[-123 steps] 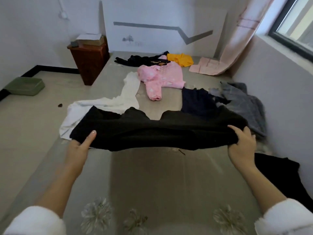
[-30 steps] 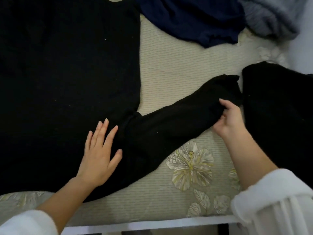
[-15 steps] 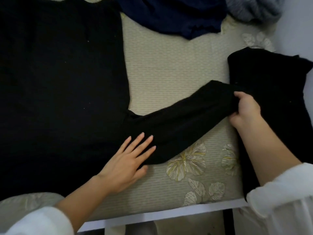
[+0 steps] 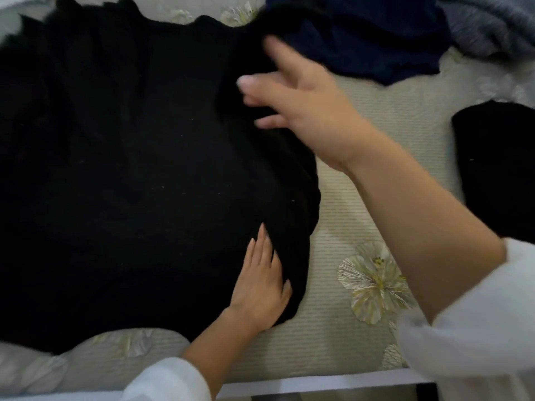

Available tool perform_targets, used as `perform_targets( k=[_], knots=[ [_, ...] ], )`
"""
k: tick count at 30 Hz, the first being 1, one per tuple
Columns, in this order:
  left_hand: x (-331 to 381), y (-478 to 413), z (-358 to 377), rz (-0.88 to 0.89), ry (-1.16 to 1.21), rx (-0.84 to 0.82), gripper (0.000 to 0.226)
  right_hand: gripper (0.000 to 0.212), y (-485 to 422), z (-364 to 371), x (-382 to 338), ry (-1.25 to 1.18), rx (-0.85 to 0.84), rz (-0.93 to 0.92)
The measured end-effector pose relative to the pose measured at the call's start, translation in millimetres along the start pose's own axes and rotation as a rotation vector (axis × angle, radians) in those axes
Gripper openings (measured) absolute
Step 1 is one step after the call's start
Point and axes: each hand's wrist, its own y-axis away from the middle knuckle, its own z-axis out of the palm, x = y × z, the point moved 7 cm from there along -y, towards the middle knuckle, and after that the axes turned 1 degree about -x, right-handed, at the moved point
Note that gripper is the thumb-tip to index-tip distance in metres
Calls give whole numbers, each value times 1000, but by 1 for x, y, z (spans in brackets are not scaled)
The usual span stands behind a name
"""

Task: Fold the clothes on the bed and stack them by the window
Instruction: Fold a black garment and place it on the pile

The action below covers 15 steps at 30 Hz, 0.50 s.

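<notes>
Left hand (image 4: pixel 260 280) lies flat, grip apart, on the black knit sweater (image 4: pixel 130 169), at its lower-right edge. Blurred right hand (image 4: pixel 307 111), fingers spread, is at its upper-right edge. Bare floral bed (image 4: pixel 362 198) lies beside.

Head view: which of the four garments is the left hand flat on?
The large black garment spread at left; the left hand lies flat on it. Navy garment, grey garment and smaller black piece lie away from it.

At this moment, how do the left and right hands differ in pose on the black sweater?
The left hand lies flat, fingers together, pressing the black sweater near its lower right edge; the right hand is at its upper right, fingers spread. The left hand is sharp; the right hand is blurred, so any grip is unclear. Both have white sleeves.
</notes>
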Motion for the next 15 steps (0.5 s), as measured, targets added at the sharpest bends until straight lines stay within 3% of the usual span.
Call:
perform_targets(
  k=[2, 5, 9, 12, 15],
  knots=[
    [-9, 12, -3, 47, -19, -23, 65, 52, -11, 35, 11, 211, -157, 66],
    [-18, 29, -3, 130, -48, -79, 60, 45, 0, 38, 57, 546, -76, 133],
    [-32, 44, -12, 237, -34, -97, 47, 66, 51, 45, 129, 1003, -121, 212],
    [-63, 52, -44, 261, 43, 124, 38, 73, 72, 64, 153, 1215, -130, 173],
    [-136, 41, -94, -38, 372, 423, 32, 75, 71, 83, 152, 1229, -72, 106]
  ],
)
